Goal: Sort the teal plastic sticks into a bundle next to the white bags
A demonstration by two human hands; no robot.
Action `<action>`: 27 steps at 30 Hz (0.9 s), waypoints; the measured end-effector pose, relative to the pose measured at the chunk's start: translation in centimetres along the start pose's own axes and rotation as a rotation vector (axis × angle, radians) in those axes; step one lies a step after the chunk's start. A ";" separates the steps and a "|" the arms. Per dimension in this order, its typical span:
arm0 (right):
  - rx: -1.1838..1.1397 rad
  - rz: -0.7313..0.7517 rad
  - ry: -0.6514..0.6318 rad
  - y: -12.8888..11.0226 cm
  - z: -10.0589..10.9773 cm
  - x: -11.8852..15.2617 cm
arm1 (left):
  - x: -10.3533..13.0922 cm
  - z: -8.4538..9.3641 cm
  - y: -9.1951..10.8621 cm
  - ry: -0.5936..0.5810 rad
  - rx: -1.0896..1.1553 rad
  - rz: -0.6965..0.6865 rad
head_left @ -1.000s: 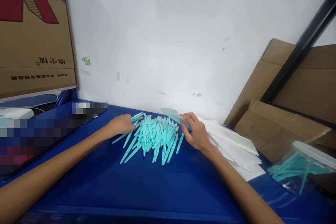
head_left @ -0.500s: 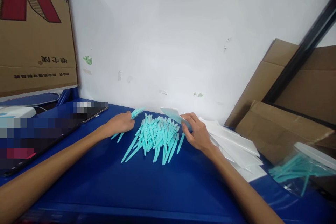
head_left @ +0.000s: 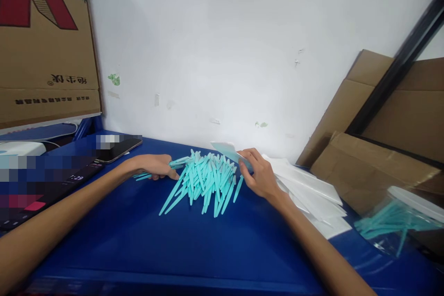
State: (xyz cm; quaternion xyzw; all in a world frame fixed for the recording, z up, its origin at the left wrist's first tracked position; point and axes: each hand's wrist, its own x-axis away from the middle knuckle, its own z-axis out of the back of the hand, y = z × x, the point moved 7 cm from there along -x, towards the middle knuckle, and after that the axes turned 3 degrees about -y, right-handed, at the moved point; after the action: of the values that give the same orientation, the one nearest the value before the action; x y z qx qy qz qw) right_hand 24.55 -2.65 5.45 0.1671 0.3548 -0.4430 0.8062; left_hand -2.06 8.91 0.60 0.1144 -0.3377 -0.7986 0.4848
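Note:
A heap of slim turquoise plastic sticks with pale tips (head_left: 206, 182) lies in the middle of the blue table. My left hand (head_left: 157, 165) is closed around a small bunch of the same sticks (head_left: 177, 163), at the heap's left edge; their other ends poke out behind the palm. On the right, my right hand (head_left: 258, 173) pinches a flat, pale bag (head_left: 225, 149), tilted over the heap's far right side. One loose stick (head_left: 238, 188) rests just below that hand.
White flat bags (head_left: 312, 189) are stacked right of my right hand. Farther right stands a clear tub (head_left: 398, 226) holding turquoise sticks. Phones (head_left: 120, 149) and a dark tablet-like device (head_left: 65, 185) lie left. Cardboard (head_left: 374, 166) leans at right; a white wall stands behind.
My left hand has lowered and turned, bringing its bunch of sticks level against the heap's left side. My right hand and the bag have stayed nearly still.

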 end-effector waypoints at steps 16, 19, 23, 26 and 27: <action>-0.004 0.002 0.006 -0.1 -0.1 0.0 | -0.3 0.2 -0.9 0.059 -0.329 0.205; -0.009 0.005 0.017 -0.2 -0.1 0.0 | -0.5 0.9 -1.3 0.111 -0.329 0.214; -0.016 0.010 0.008 -0.4 -0.2 0.0 | -0.7 1.7 -0.9 0.128 -0.192 0.130; -0.017 0.013 -0.025 -0.5 -0.5 0.0 | -0.4 1.6 0.3 0.061 0.002 0.009; -0.019 0.014 -0.038 -0.5 -0.5 0.0 | -0.2 1.6 0.8 0.045 0.106 -0.028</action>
State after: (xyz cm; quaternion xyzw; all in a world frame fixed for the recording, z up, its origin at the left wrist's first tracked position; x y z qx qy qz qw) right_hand 23.87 -2.65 5.08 0.1537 0.3424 -0.4369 0.8175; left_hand -2.19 9.53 2.24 0.1624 -0.3670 -0.7837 0.4741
